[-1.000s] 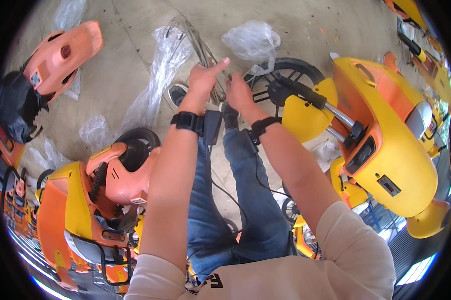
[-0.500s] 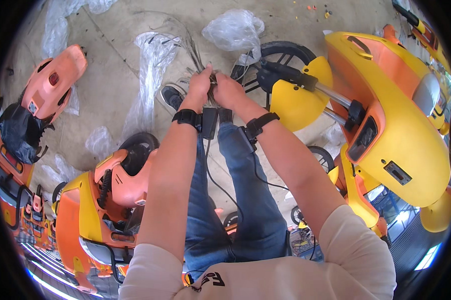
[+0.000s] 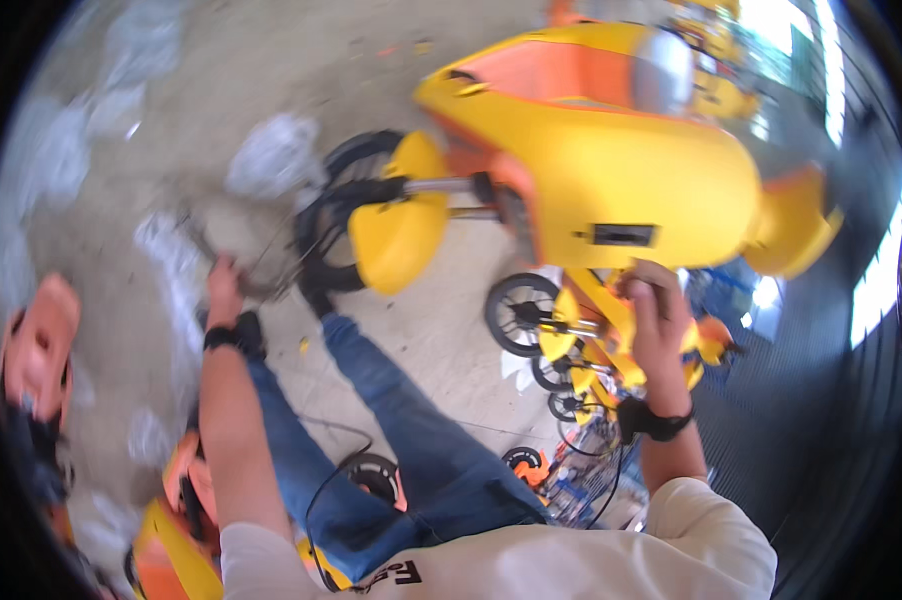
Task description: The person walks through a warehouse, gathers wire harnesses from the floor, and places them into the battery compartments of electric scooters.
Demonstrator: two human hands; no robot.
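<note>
Low at the left, my left hand [image 3: 225, 292] is closed on a bundle of thin, wire-like strands [image 3: 269, 287], which spread out beside it above the floor. Motion blur hides the strands' exact kind. My right hand [image 3: 655, 312] is raised far to the right, in front of the yellow scooter-like vehicle [image 3: 571, 150]. Its fingers are curled together; whatever they hold, if anything, is too blurred to make out. Both wrists wear black straps, with a thin cable running from the right one.
The large vehicle's black front wheel [image 3: 356, 160] and yellow mudguard [image 3: 403, 235] stand just right of the strands. Clear plastic wrap [image 3: 276, 157] lies on the concrete floor. Several smaller yellow vehicles [image 3: 586, 330] stand to the right; orange body parts [image 3: 41, 340] are at the left.
My hands were together on the strands and are now apart. The right one has swung far right and up, while the left keeps the bundle. The view has turned to the right.
</note>
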